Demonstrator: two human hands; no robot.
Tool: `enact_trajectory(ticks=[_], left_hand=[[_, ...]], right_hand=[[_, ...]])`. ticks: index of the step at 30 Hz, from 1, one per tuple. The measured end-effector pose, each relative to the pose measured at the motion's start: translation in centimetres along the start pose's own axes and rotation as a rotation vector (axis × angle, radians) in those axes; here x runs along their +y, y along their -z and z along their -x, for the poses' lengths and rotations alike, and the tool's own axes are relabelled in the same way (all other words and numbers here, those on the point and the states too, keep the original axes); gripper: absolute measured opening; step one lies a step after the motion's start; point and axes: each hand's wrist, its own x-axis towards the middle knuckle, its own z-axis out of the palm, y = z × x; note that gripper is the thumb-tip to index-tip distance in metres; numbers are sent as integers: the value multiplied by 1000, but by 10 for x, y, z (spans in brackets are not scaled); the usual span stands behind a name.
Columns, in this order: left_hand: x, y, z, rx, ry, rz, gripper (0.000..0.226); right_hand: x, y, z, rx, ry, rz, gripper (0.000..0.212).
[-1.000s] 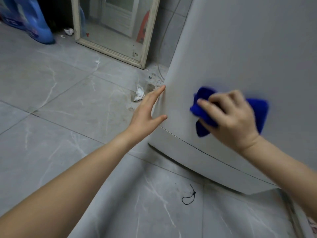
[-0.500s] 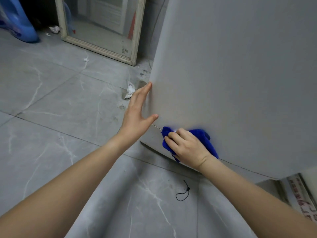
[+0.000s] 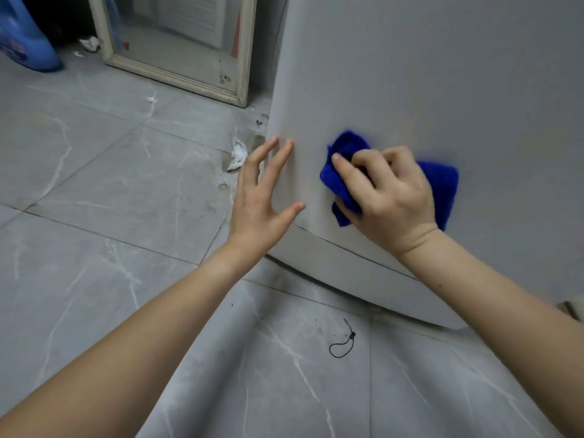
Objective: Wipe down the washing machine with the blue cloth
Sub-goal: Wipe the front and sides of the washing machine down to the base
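1. The right hand [image 3: 388, 197] has its fingers curled over the bunched blue cloth [image 3: 442, 184]. It grips the cloth and presses it against the lower part of the washing machine [image 3: 442, 74], just above the seam where the base panel [image 3: 347, 257] begins.
2. The left hand [image 3: 259, 200] is spread wide with straight fingers and holds nothing. Its fingertips touch the machine's vertical corner edge just beside the cloth, apparently as a brace.
3. The step in hand looks like wiping the low stretch of this panel. Doing it well probably means pressing through the palm rather than the knuckles and overlapping each stroke. Each pass should run out to the corner edge and down into the seam, where grime tends to gather.
4. The cloth is wadded, so only a small patch meets the panel. Flattening it into a pad would likely cover more and offer a cleaner face.
5. The strip under the left fingertips needs wiping too, so that brace should shift aside.
6. The plain grey panel does not show which areas are already done.
7. On the tiled floor [image 3: 110, 184] lie a crumpled white scrap [image 3: 237, 156] near the corner and a black cord loop [image 3: 343, 343]. A framed mirror [image 3: 177, 79] leans behind the machine. The base panel is best wiped last, since it sits nearest that floor dirt.
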Motion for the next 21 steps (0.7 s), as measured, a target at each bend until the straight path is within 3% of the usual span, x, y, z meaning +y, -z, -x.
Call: enact_trajectory(ticks=[4, 11, 21], left_hand=[[-2, -7, 3, 49, -57, -72, 84], [10, -26, 24, 51, -216, -209, 64], [36, -52, 38, 36, -70, -177, 84]], right_hand=[[-43, -33, 48, -155, 80, -106, 23], [-42, -22, 66, -127, 52, -141, 24], [-2, 24, 157, -161, -35, -109, 23]])
